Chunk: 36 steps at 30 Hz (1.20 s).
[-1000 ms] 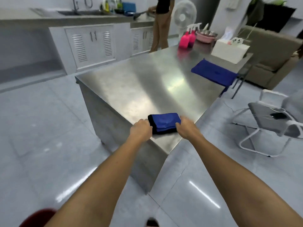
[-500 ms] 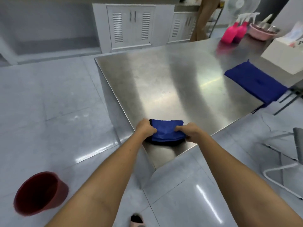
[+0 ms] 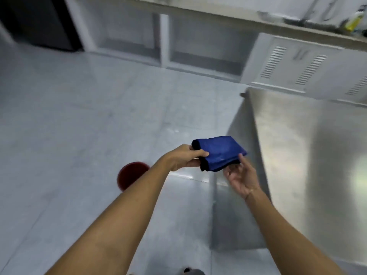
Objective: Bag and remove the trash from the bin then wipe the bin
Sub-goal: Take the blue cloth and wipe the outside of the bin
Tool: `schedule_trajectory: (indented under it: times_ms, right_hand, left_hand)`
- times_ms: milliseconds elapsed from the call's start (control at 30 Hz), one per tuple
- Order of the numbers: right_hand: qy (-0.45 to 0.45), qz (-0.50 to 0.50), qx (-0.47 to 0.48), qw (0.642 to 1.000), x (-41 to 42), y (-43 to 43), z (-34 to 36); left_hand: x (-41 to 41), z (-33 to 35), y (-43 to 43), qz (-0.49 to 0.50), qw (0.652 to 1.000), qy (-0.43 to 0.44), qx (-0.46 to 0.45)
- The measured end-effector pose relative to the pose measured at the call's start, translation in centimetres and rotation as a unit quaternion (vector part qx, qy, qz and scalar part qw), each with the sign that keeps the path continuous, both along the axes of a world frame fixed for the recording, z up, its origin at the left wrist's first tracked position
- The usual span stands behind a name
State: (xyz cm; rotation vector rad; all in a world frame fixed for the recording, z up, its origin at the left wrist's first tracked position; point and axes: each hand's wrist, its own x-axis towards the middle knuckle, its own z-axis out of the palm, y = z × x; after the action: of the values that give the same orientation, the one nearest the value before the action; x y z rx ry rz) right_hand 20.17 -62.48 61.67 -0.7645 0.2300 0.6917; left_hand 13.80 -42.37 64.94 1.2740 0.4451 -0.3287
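A folded blue cloth with a black underside is held in the air beside the steel table's corner. My left hand pinches its left edge. My right hand is palm up beneath its right edge, fingers spread and touching the cloth from below. The dark red bin stands on the grey tiled floor to the left of my left forearm, which hides part of it; its inside looks dark.
The stainless steel table fills the right side, its corner close to my hands. White cabinets with louvred doors and a counter run along the back. Grey tiled floor spreads to the left. The frame is motion-blurred.
The cloth has been lifted off the table and carried left past the table corner. My view has swung left. My right hand has turned palm up under the cloth.
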Motion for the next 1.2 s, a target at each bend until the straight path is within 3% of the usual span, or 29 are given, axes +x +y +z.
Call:
schedule_trajectory:
  times_ms: [167,267,333,467,600,733,833,967,1067,1100,1200]
  right_hand:
    - [0.012,0.087,-0.075,0.993,-5.4,13.6,-7.7]
    - [0.014,0.103,-0.082,0.991,-5.6,17.3,-13.8]
    - [-0.005,0.156,-0.098,0.983,-5.1,19.0,-19.0]
    - [0.001,0.169,-0.183,0.968,-3.2,22.6,-30.7]
    - [0.016,0.133,-0.158,0.978,-0.7,25.8,-42.9]
    - [0.013,0.153,-0.055,0.987,1.6,28.8,-53.4]
    - [-0.012,0.165,-0.043,0.985,3.0,31.0,-57.9]
    - [-0.029,0.144,-0.056,0.988,4.2,32.1,-61.4]
    - [-0.025,0.121,-0.052,0.991,4.7,32.5,-62.4]
    - [-0.022,0.119,-0.048,0.992,4.9,32.6,-62.6]
    - [-0.037,0.138,-0.071,0.987,5.5,32.5,-63.0]
  left_hand:
    - [-7.5,-8.0,7.8,0.092,0.978,0.028,0.185]
    - [-9.9,-14.6,9.9,0.116,0.935,0.012,0.334]
    - [-10.7,-19.9,11.6,0.158,0.908,0.014,0.387]
    - [-11.5,-32.7,15.4,0.079,0.866,0.031,0.492]
    - [-12.7,-47.1,19.6,0.018,0.785,0.083,0.614]
    - [-14.1,-59.0,23.9,-0.137,0.617,0.132,0.763]
    - [-14.9,-63.7,26.2,-0.096,0.552,0.065,0.826]
    - [-15.0,-65.8,28.1,-0.067,0.569,-0.028,0.819]
    - [-14.3,-65.1,28.5,-0.063,0.652,-0.005,0.756]
    - [-14.1,-65.0,28.4,-0.056,0.665,-0.003,0.744]
    - [-13.9,-65.1,27.5,-0.050,0.658,0.003,0.752]
